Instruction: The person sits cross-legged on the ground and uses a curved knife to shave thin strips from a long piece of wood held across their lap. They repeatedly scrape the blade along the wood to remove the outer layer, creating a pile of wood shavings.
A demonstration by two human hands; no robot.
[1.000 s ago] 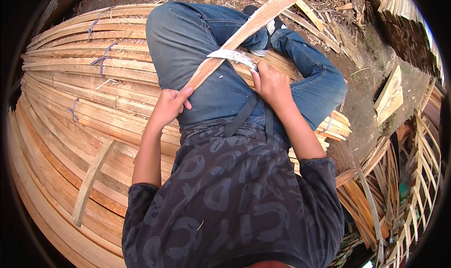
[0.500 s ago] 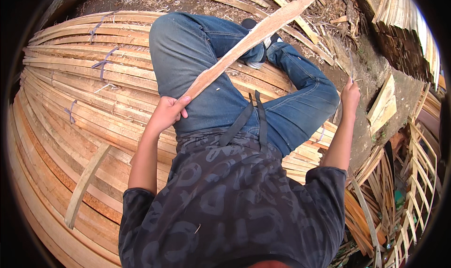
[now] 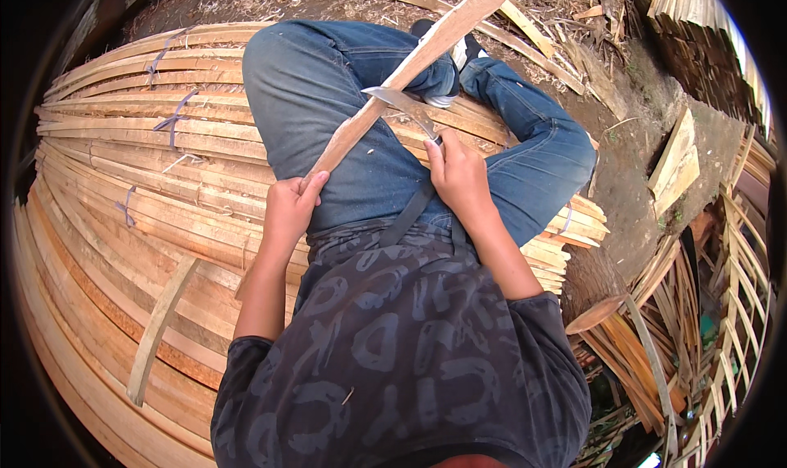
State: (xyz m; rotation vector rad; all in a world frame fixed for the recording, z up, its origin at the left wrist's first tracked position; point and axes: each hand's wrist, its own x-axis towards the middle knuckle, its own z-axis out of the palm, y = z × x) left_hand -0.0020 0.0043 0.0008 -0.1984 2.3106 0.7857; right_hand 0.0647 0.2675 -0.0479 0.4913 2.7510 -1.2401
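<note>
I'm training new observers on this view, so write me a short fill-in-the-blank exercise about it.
The left hand grips a long strip made of ____.
The right hand grips the curved knife by its ____.
The jeans are coloured ____.

Missing words: wood; handle; blue.

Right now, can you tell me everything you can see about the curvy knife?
The curvy knife has a bent, narrow blade that looks like metal: pale in parts, brownish in others, ending in a point. The right hand grips it, hiding most of the handle. The blade lies across the wooden strip, above the lap, its tip pointing left past the strip's edge. It seems to touch the wood, but I can't tell how deeply it bites.
</note>
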